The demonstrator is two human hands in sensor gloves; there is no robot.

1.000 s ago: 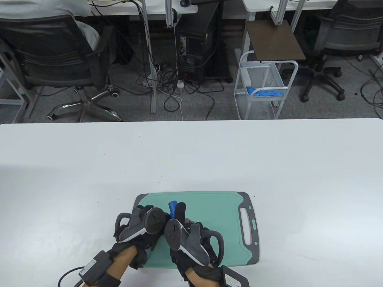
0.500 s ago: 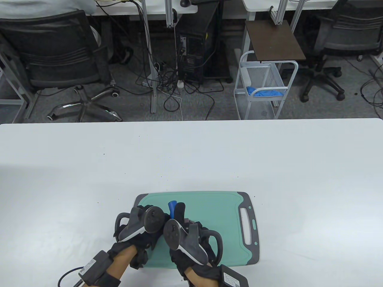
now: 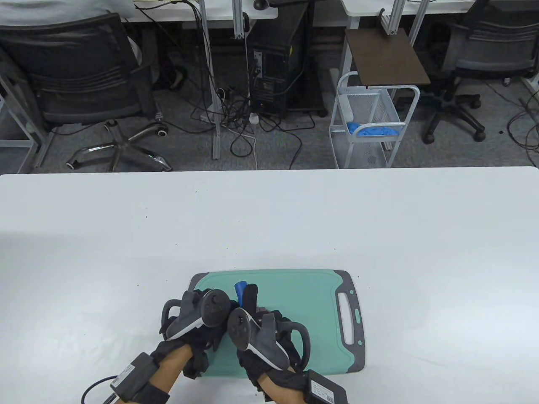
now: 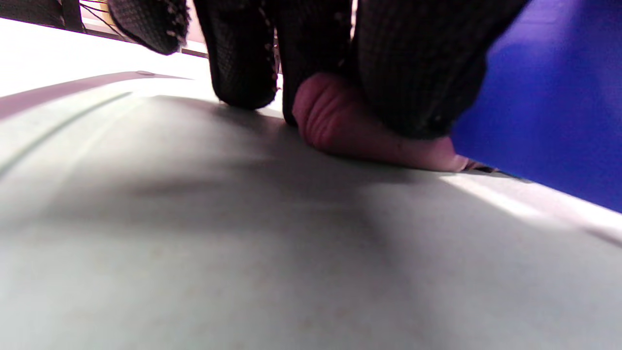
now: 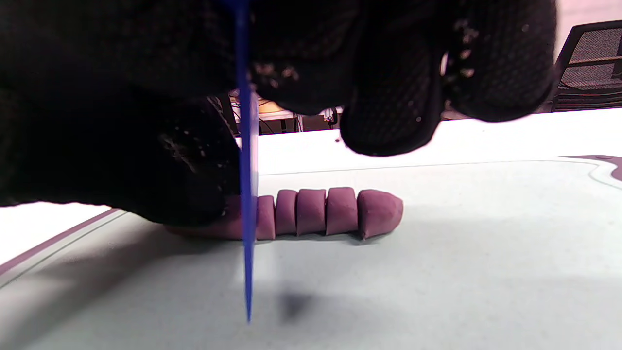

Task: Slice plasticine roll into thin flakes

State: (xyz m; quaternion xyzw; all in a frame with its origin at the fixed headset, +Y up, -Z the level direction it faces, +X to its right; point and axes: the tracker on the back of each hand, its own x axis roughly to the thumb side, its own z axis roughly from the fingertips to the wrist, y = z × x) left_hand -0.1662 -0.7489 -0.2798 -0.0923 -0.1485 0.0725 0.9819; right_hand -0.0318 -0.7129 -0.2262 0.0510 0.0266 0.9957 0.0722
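Table view: right hand (image 3: 257, 332) gripping blue knife (image 3: 239, 290) shifted left; left hand (image 3: 198, 320) presses roll (image 5: 311, 214).

Left wrist camera, what I am seeing:
- Left hand (image 4: 311, 53): my gloved fingers (image 4: 243, 58) are hanging in from the top edge, tips pressing down on the plasticine roll (image 4: 340, 129).
- Plasticine roll: pinkish-purple, lying flat on the cutting board (image 4: 243, 243), its rounded end poking out beneath the fingers.
- Blue blade (image 4: 549, 107): filling the upper right, its lower edge meeting the board just beside the roll's right end.
- Cutting board: pale green, a darker border showing toward its far left edge.
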